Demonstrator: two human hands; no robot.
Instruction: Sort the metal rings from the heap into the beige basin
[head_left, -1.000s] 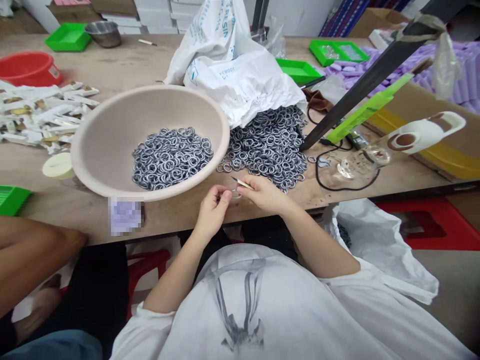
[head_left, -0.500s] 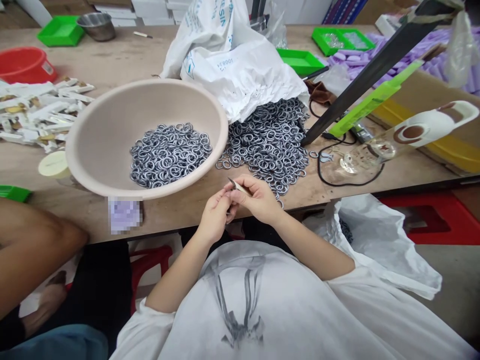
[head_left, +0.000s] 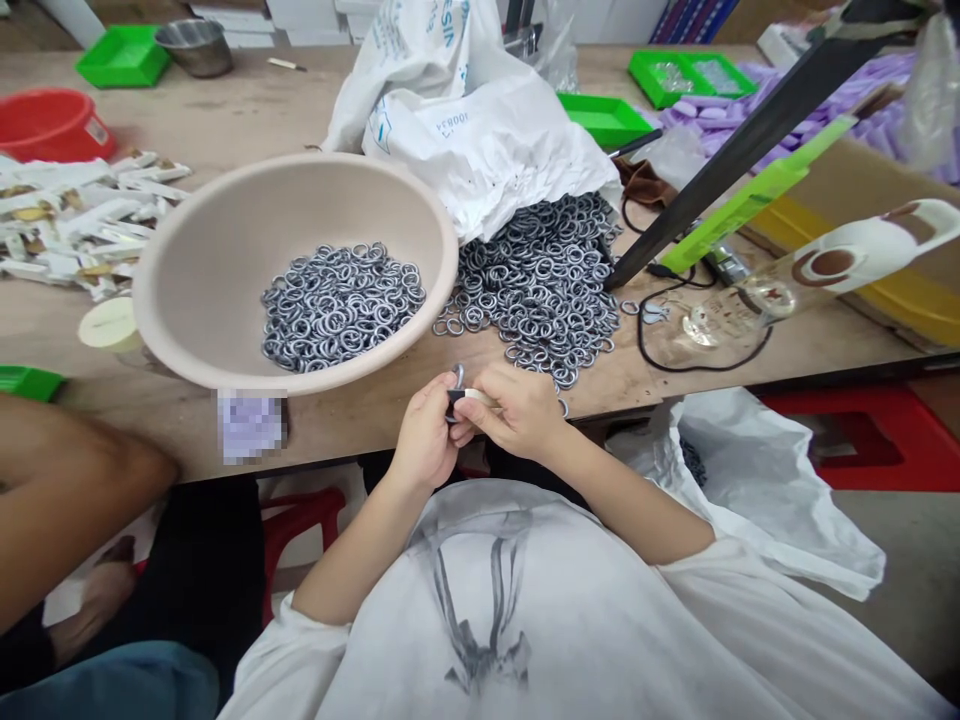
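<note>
Above the table's front edge, my left hand (head_left: 429, 435) pinches a dark grey ring (head_left: 459, 374) between thumb and fingers; the ring's top sticks up past the fingertips. My right hand (head_left: 521, 408) is closed around a small knife-like tool (head_left: 480, 397) with a cream handle. Its dark end lies against the ring, partly hidden by my left fingers. Left of my hands, a wide beige basin (head_left: 202, 270) holds a heap of similar rings (head_left: 341, 305). Beyond my right hand, more loose rings (head_left: 551, 285) spill from a white printed sack (head_left: 495, 145).
A dark slanted post (head_left: 720, 160) with a light green stick-like object (head_left: 750, 205) rises at right, beside a clear bottle (head_left: 772, 290) and a black cable. White pieces (head_left: 82, 225) lie at left. Another person's arm (head_left: 75, 490) is close on the left. An opened white bag (head_left: 772, 490) hangs at lower right.
The tool has turned from pointing up and away to lying level across the ring. The ring now shows above my left fingers. Both hands have shifted slightly.
</note>
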